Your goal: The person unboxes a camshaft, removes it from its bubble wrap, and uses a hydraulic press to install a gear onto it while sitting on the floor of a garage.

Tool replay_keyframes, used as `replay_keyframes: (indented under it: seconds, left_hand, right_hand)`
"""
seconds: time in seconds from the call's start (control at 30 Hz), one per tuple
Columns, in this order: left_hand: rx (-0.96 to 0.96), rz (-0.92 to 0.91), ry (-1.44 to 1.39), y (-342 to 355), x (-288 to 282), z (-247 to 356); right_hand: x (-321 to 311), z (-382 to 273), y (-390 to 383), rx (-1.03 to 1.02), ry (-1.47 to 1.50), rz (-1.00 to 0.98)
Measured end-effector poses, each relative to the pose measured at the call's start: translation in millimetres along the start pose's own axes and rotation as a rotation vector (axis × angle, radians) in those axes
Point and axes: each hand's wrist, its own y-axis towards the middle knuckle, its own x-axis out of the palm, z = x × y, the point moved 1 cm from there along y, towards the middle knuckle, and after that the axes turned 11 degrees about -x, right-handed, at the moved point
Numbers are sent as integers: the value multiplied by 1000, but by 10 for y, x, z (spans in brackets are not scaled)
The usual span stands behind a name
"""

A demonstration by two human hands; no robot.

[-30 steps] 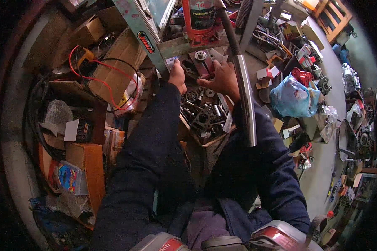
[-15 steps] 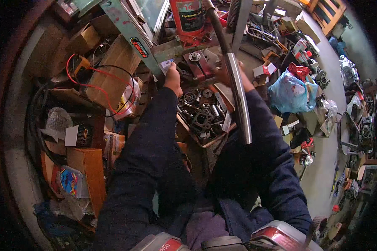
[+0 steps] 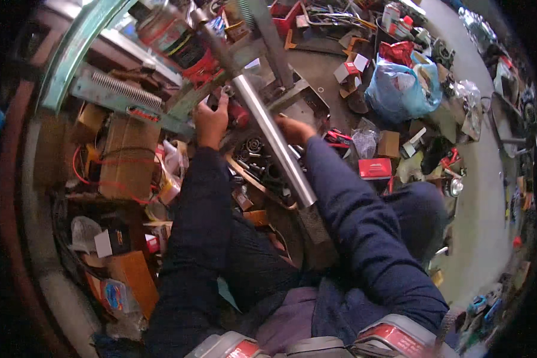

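Note:
My left hand is raised at the press frame below the red hydraulic jack. Its fingers are curled with the thumb up, beside a small round metal part and a red metal piece; what lies inside the grip is hidden. My right hand is just right of the long shiny jack handle, which slants down across the view. The handle and blur hide its fingertips. Beneath both hands, a tray holds several gears and metal parts.
The green press frame with its coil springs stands at upper left. Cardboard boxes and a red cable crowd the left side. A blue plastic bag, a red box and loose parts lie on the right.
The view has turned, so the jack and frame now sit further left and tilted. My right hand has come closer to the left, and the handle slants more.

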Motion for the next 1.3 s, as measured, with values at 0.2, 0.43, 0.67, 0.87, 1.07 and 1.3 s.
replay_keyframes:
  seconds: [0.2,0.43,0.67,0.87,1.07,1.3]
  left_hand:
    - [156,39,160,22,-199,-84]
    - [129,-163,197,35,-253,75]
    - [42,-182,192,-39,-253,20]
    - [3,-219,237,21,-264,-44]
    - [29,-221,173,105,-109,-23]
    - [-5,-220,211,47,-88,106]
  right_hand:
    - [1164,222,-255,-365,893,0]
    - [1100,519,386,-311,868,-23]
    - [1146,731,539,-149,815,107]
    - [1397,778,644,-385,981,-20]
    - [1293,658,713,-480,923,4]
    - [1355,283,336,-402,1001,82]
